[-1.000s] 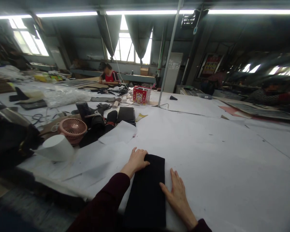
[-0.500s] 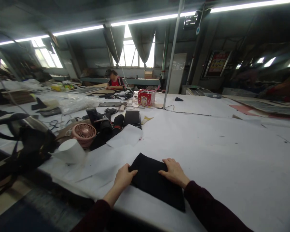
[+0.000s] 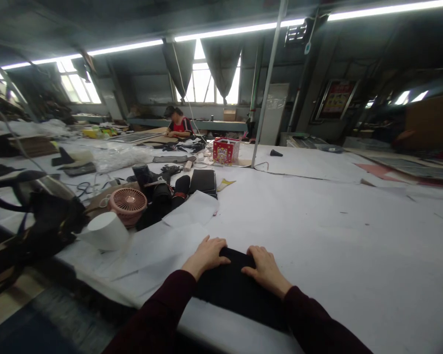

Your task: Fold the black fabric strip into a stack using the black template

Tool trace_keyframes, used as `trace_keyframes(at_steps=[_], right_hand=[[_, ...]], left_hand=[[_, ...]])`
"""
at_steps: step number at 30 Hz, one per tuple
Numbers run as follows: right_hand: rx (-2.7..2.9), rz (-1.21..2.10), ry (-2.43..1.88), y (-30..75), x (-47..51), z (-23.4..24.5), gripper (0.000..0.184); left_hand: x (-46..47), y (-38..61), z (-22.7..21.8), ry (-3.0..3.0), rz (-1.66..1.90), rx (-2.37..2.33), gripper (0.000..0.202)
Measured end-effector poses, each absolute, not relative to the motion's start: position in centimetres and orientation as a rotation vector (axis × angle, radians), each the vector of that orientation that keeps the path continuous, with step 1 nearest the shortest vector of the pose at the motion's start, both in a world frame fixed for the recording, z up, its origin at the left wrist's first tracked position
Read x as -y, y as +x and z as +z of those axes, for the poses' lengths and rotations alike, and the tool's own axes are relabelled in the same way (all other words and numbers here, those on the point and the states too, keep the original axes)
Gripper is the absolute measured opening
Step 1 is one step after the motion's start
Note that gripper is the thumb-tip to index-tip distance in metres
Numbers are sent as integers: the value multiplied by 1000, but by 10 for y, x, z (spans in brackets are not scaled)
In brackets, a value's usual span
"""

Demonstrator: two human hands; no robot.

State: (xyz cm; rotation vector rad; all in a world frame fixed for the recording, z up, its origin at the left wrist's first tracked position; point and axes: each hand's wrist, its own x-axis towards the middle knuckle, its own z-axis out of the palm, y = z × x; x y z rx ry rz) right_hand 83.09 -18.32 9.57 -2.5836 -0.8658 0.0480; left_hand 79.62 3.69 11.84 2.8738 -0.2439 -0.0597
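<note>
A flat, dark black piece of fabric (image 3: 239, 292) lies on the white-covered table (image 3: 328, 255) by its near edge. My left hand (image 3: 207, 256) grips its far left edge, thumb on top and fingers over the edge. On the far right edge, my right hand (image 3: 265, 268) holds the same piece, thumb bent toward the left hand. A short stretch of fabric shows between the two thumbs. Fingertips of both hands are partly hidden, and my right sleeve covers the fabric's right end.
Left of my hands are white paper sheets (image 3: 151, 250), a white cup-like roll (image 3: 109, 231), a pink fan (image 3: 128, 204) and a kettle (image 3: 40, 189). Beyond stand a black notebook (image 3: 204, 181), a red box (image 3: 225, 150) and a pole (image 3: 268, 88). Across the table sits a co-worker (image 3: 180, 125).
My left hand has moved right and away from me, from the fabric's left side to its far edge, nearer my right hand. The fabric has turned slightly. My right hand has hardly moved.
</note>
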Motion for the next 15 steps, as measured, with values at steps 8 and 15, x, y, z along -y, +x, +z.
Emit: trace_keyframes(at_steps=[8, 15], right_hand=[[977, -247, -2641, 812, 185, 99, 56], [1350, -290, -2401, 776, 199, 62, 62]], left_hand=[[-35, 764, 98, 2879, 233, 148, 52], [-20, 730, 119, 2725, 345, -86, 61]])
